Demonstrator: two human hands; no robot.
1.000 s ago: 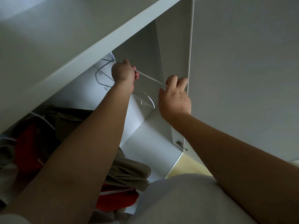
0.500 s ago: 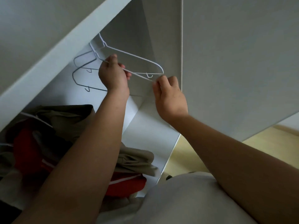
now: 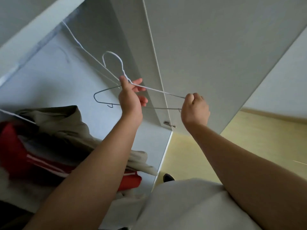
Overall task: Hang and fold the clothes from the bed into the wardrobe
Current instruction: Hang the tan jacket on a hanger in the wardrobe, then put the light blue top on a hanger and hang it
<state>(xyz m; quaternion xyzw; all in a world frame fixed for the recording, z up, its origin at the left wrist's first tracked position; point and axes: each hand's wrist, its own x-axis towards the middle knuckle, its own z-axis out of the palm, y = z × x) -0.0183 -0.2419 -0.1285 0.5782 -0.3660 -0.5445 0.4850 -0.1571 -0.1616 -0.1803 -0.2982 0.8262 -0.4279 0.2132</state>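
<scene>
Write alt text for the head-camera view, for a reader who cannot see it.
Two bare hands hold a white wire hanger before an open white wardrobe: the left hand pinches its neck, the right hand grips one end. Red and khaki clothes are inside, lower left.

Lower right: floor (image 3: 249, 146), pale yellow and smooth. Along its far edge runs a skirting board (image 3: 274, 115) of similar colour, meeting a plain light-grey wall (image 3: 292, 60) that fills the upper right corner. Bottom centre: a small dark rounded object (image 3: 168, 177) on the floor, partly hidden; its kind cannot be told. Far right edge: a thin pale streak (image 3: 299, 162) on the floor. Bottom: a white garment (image 3: 191, 205), worn by the person, covers the nearest part of the floor
</scene>
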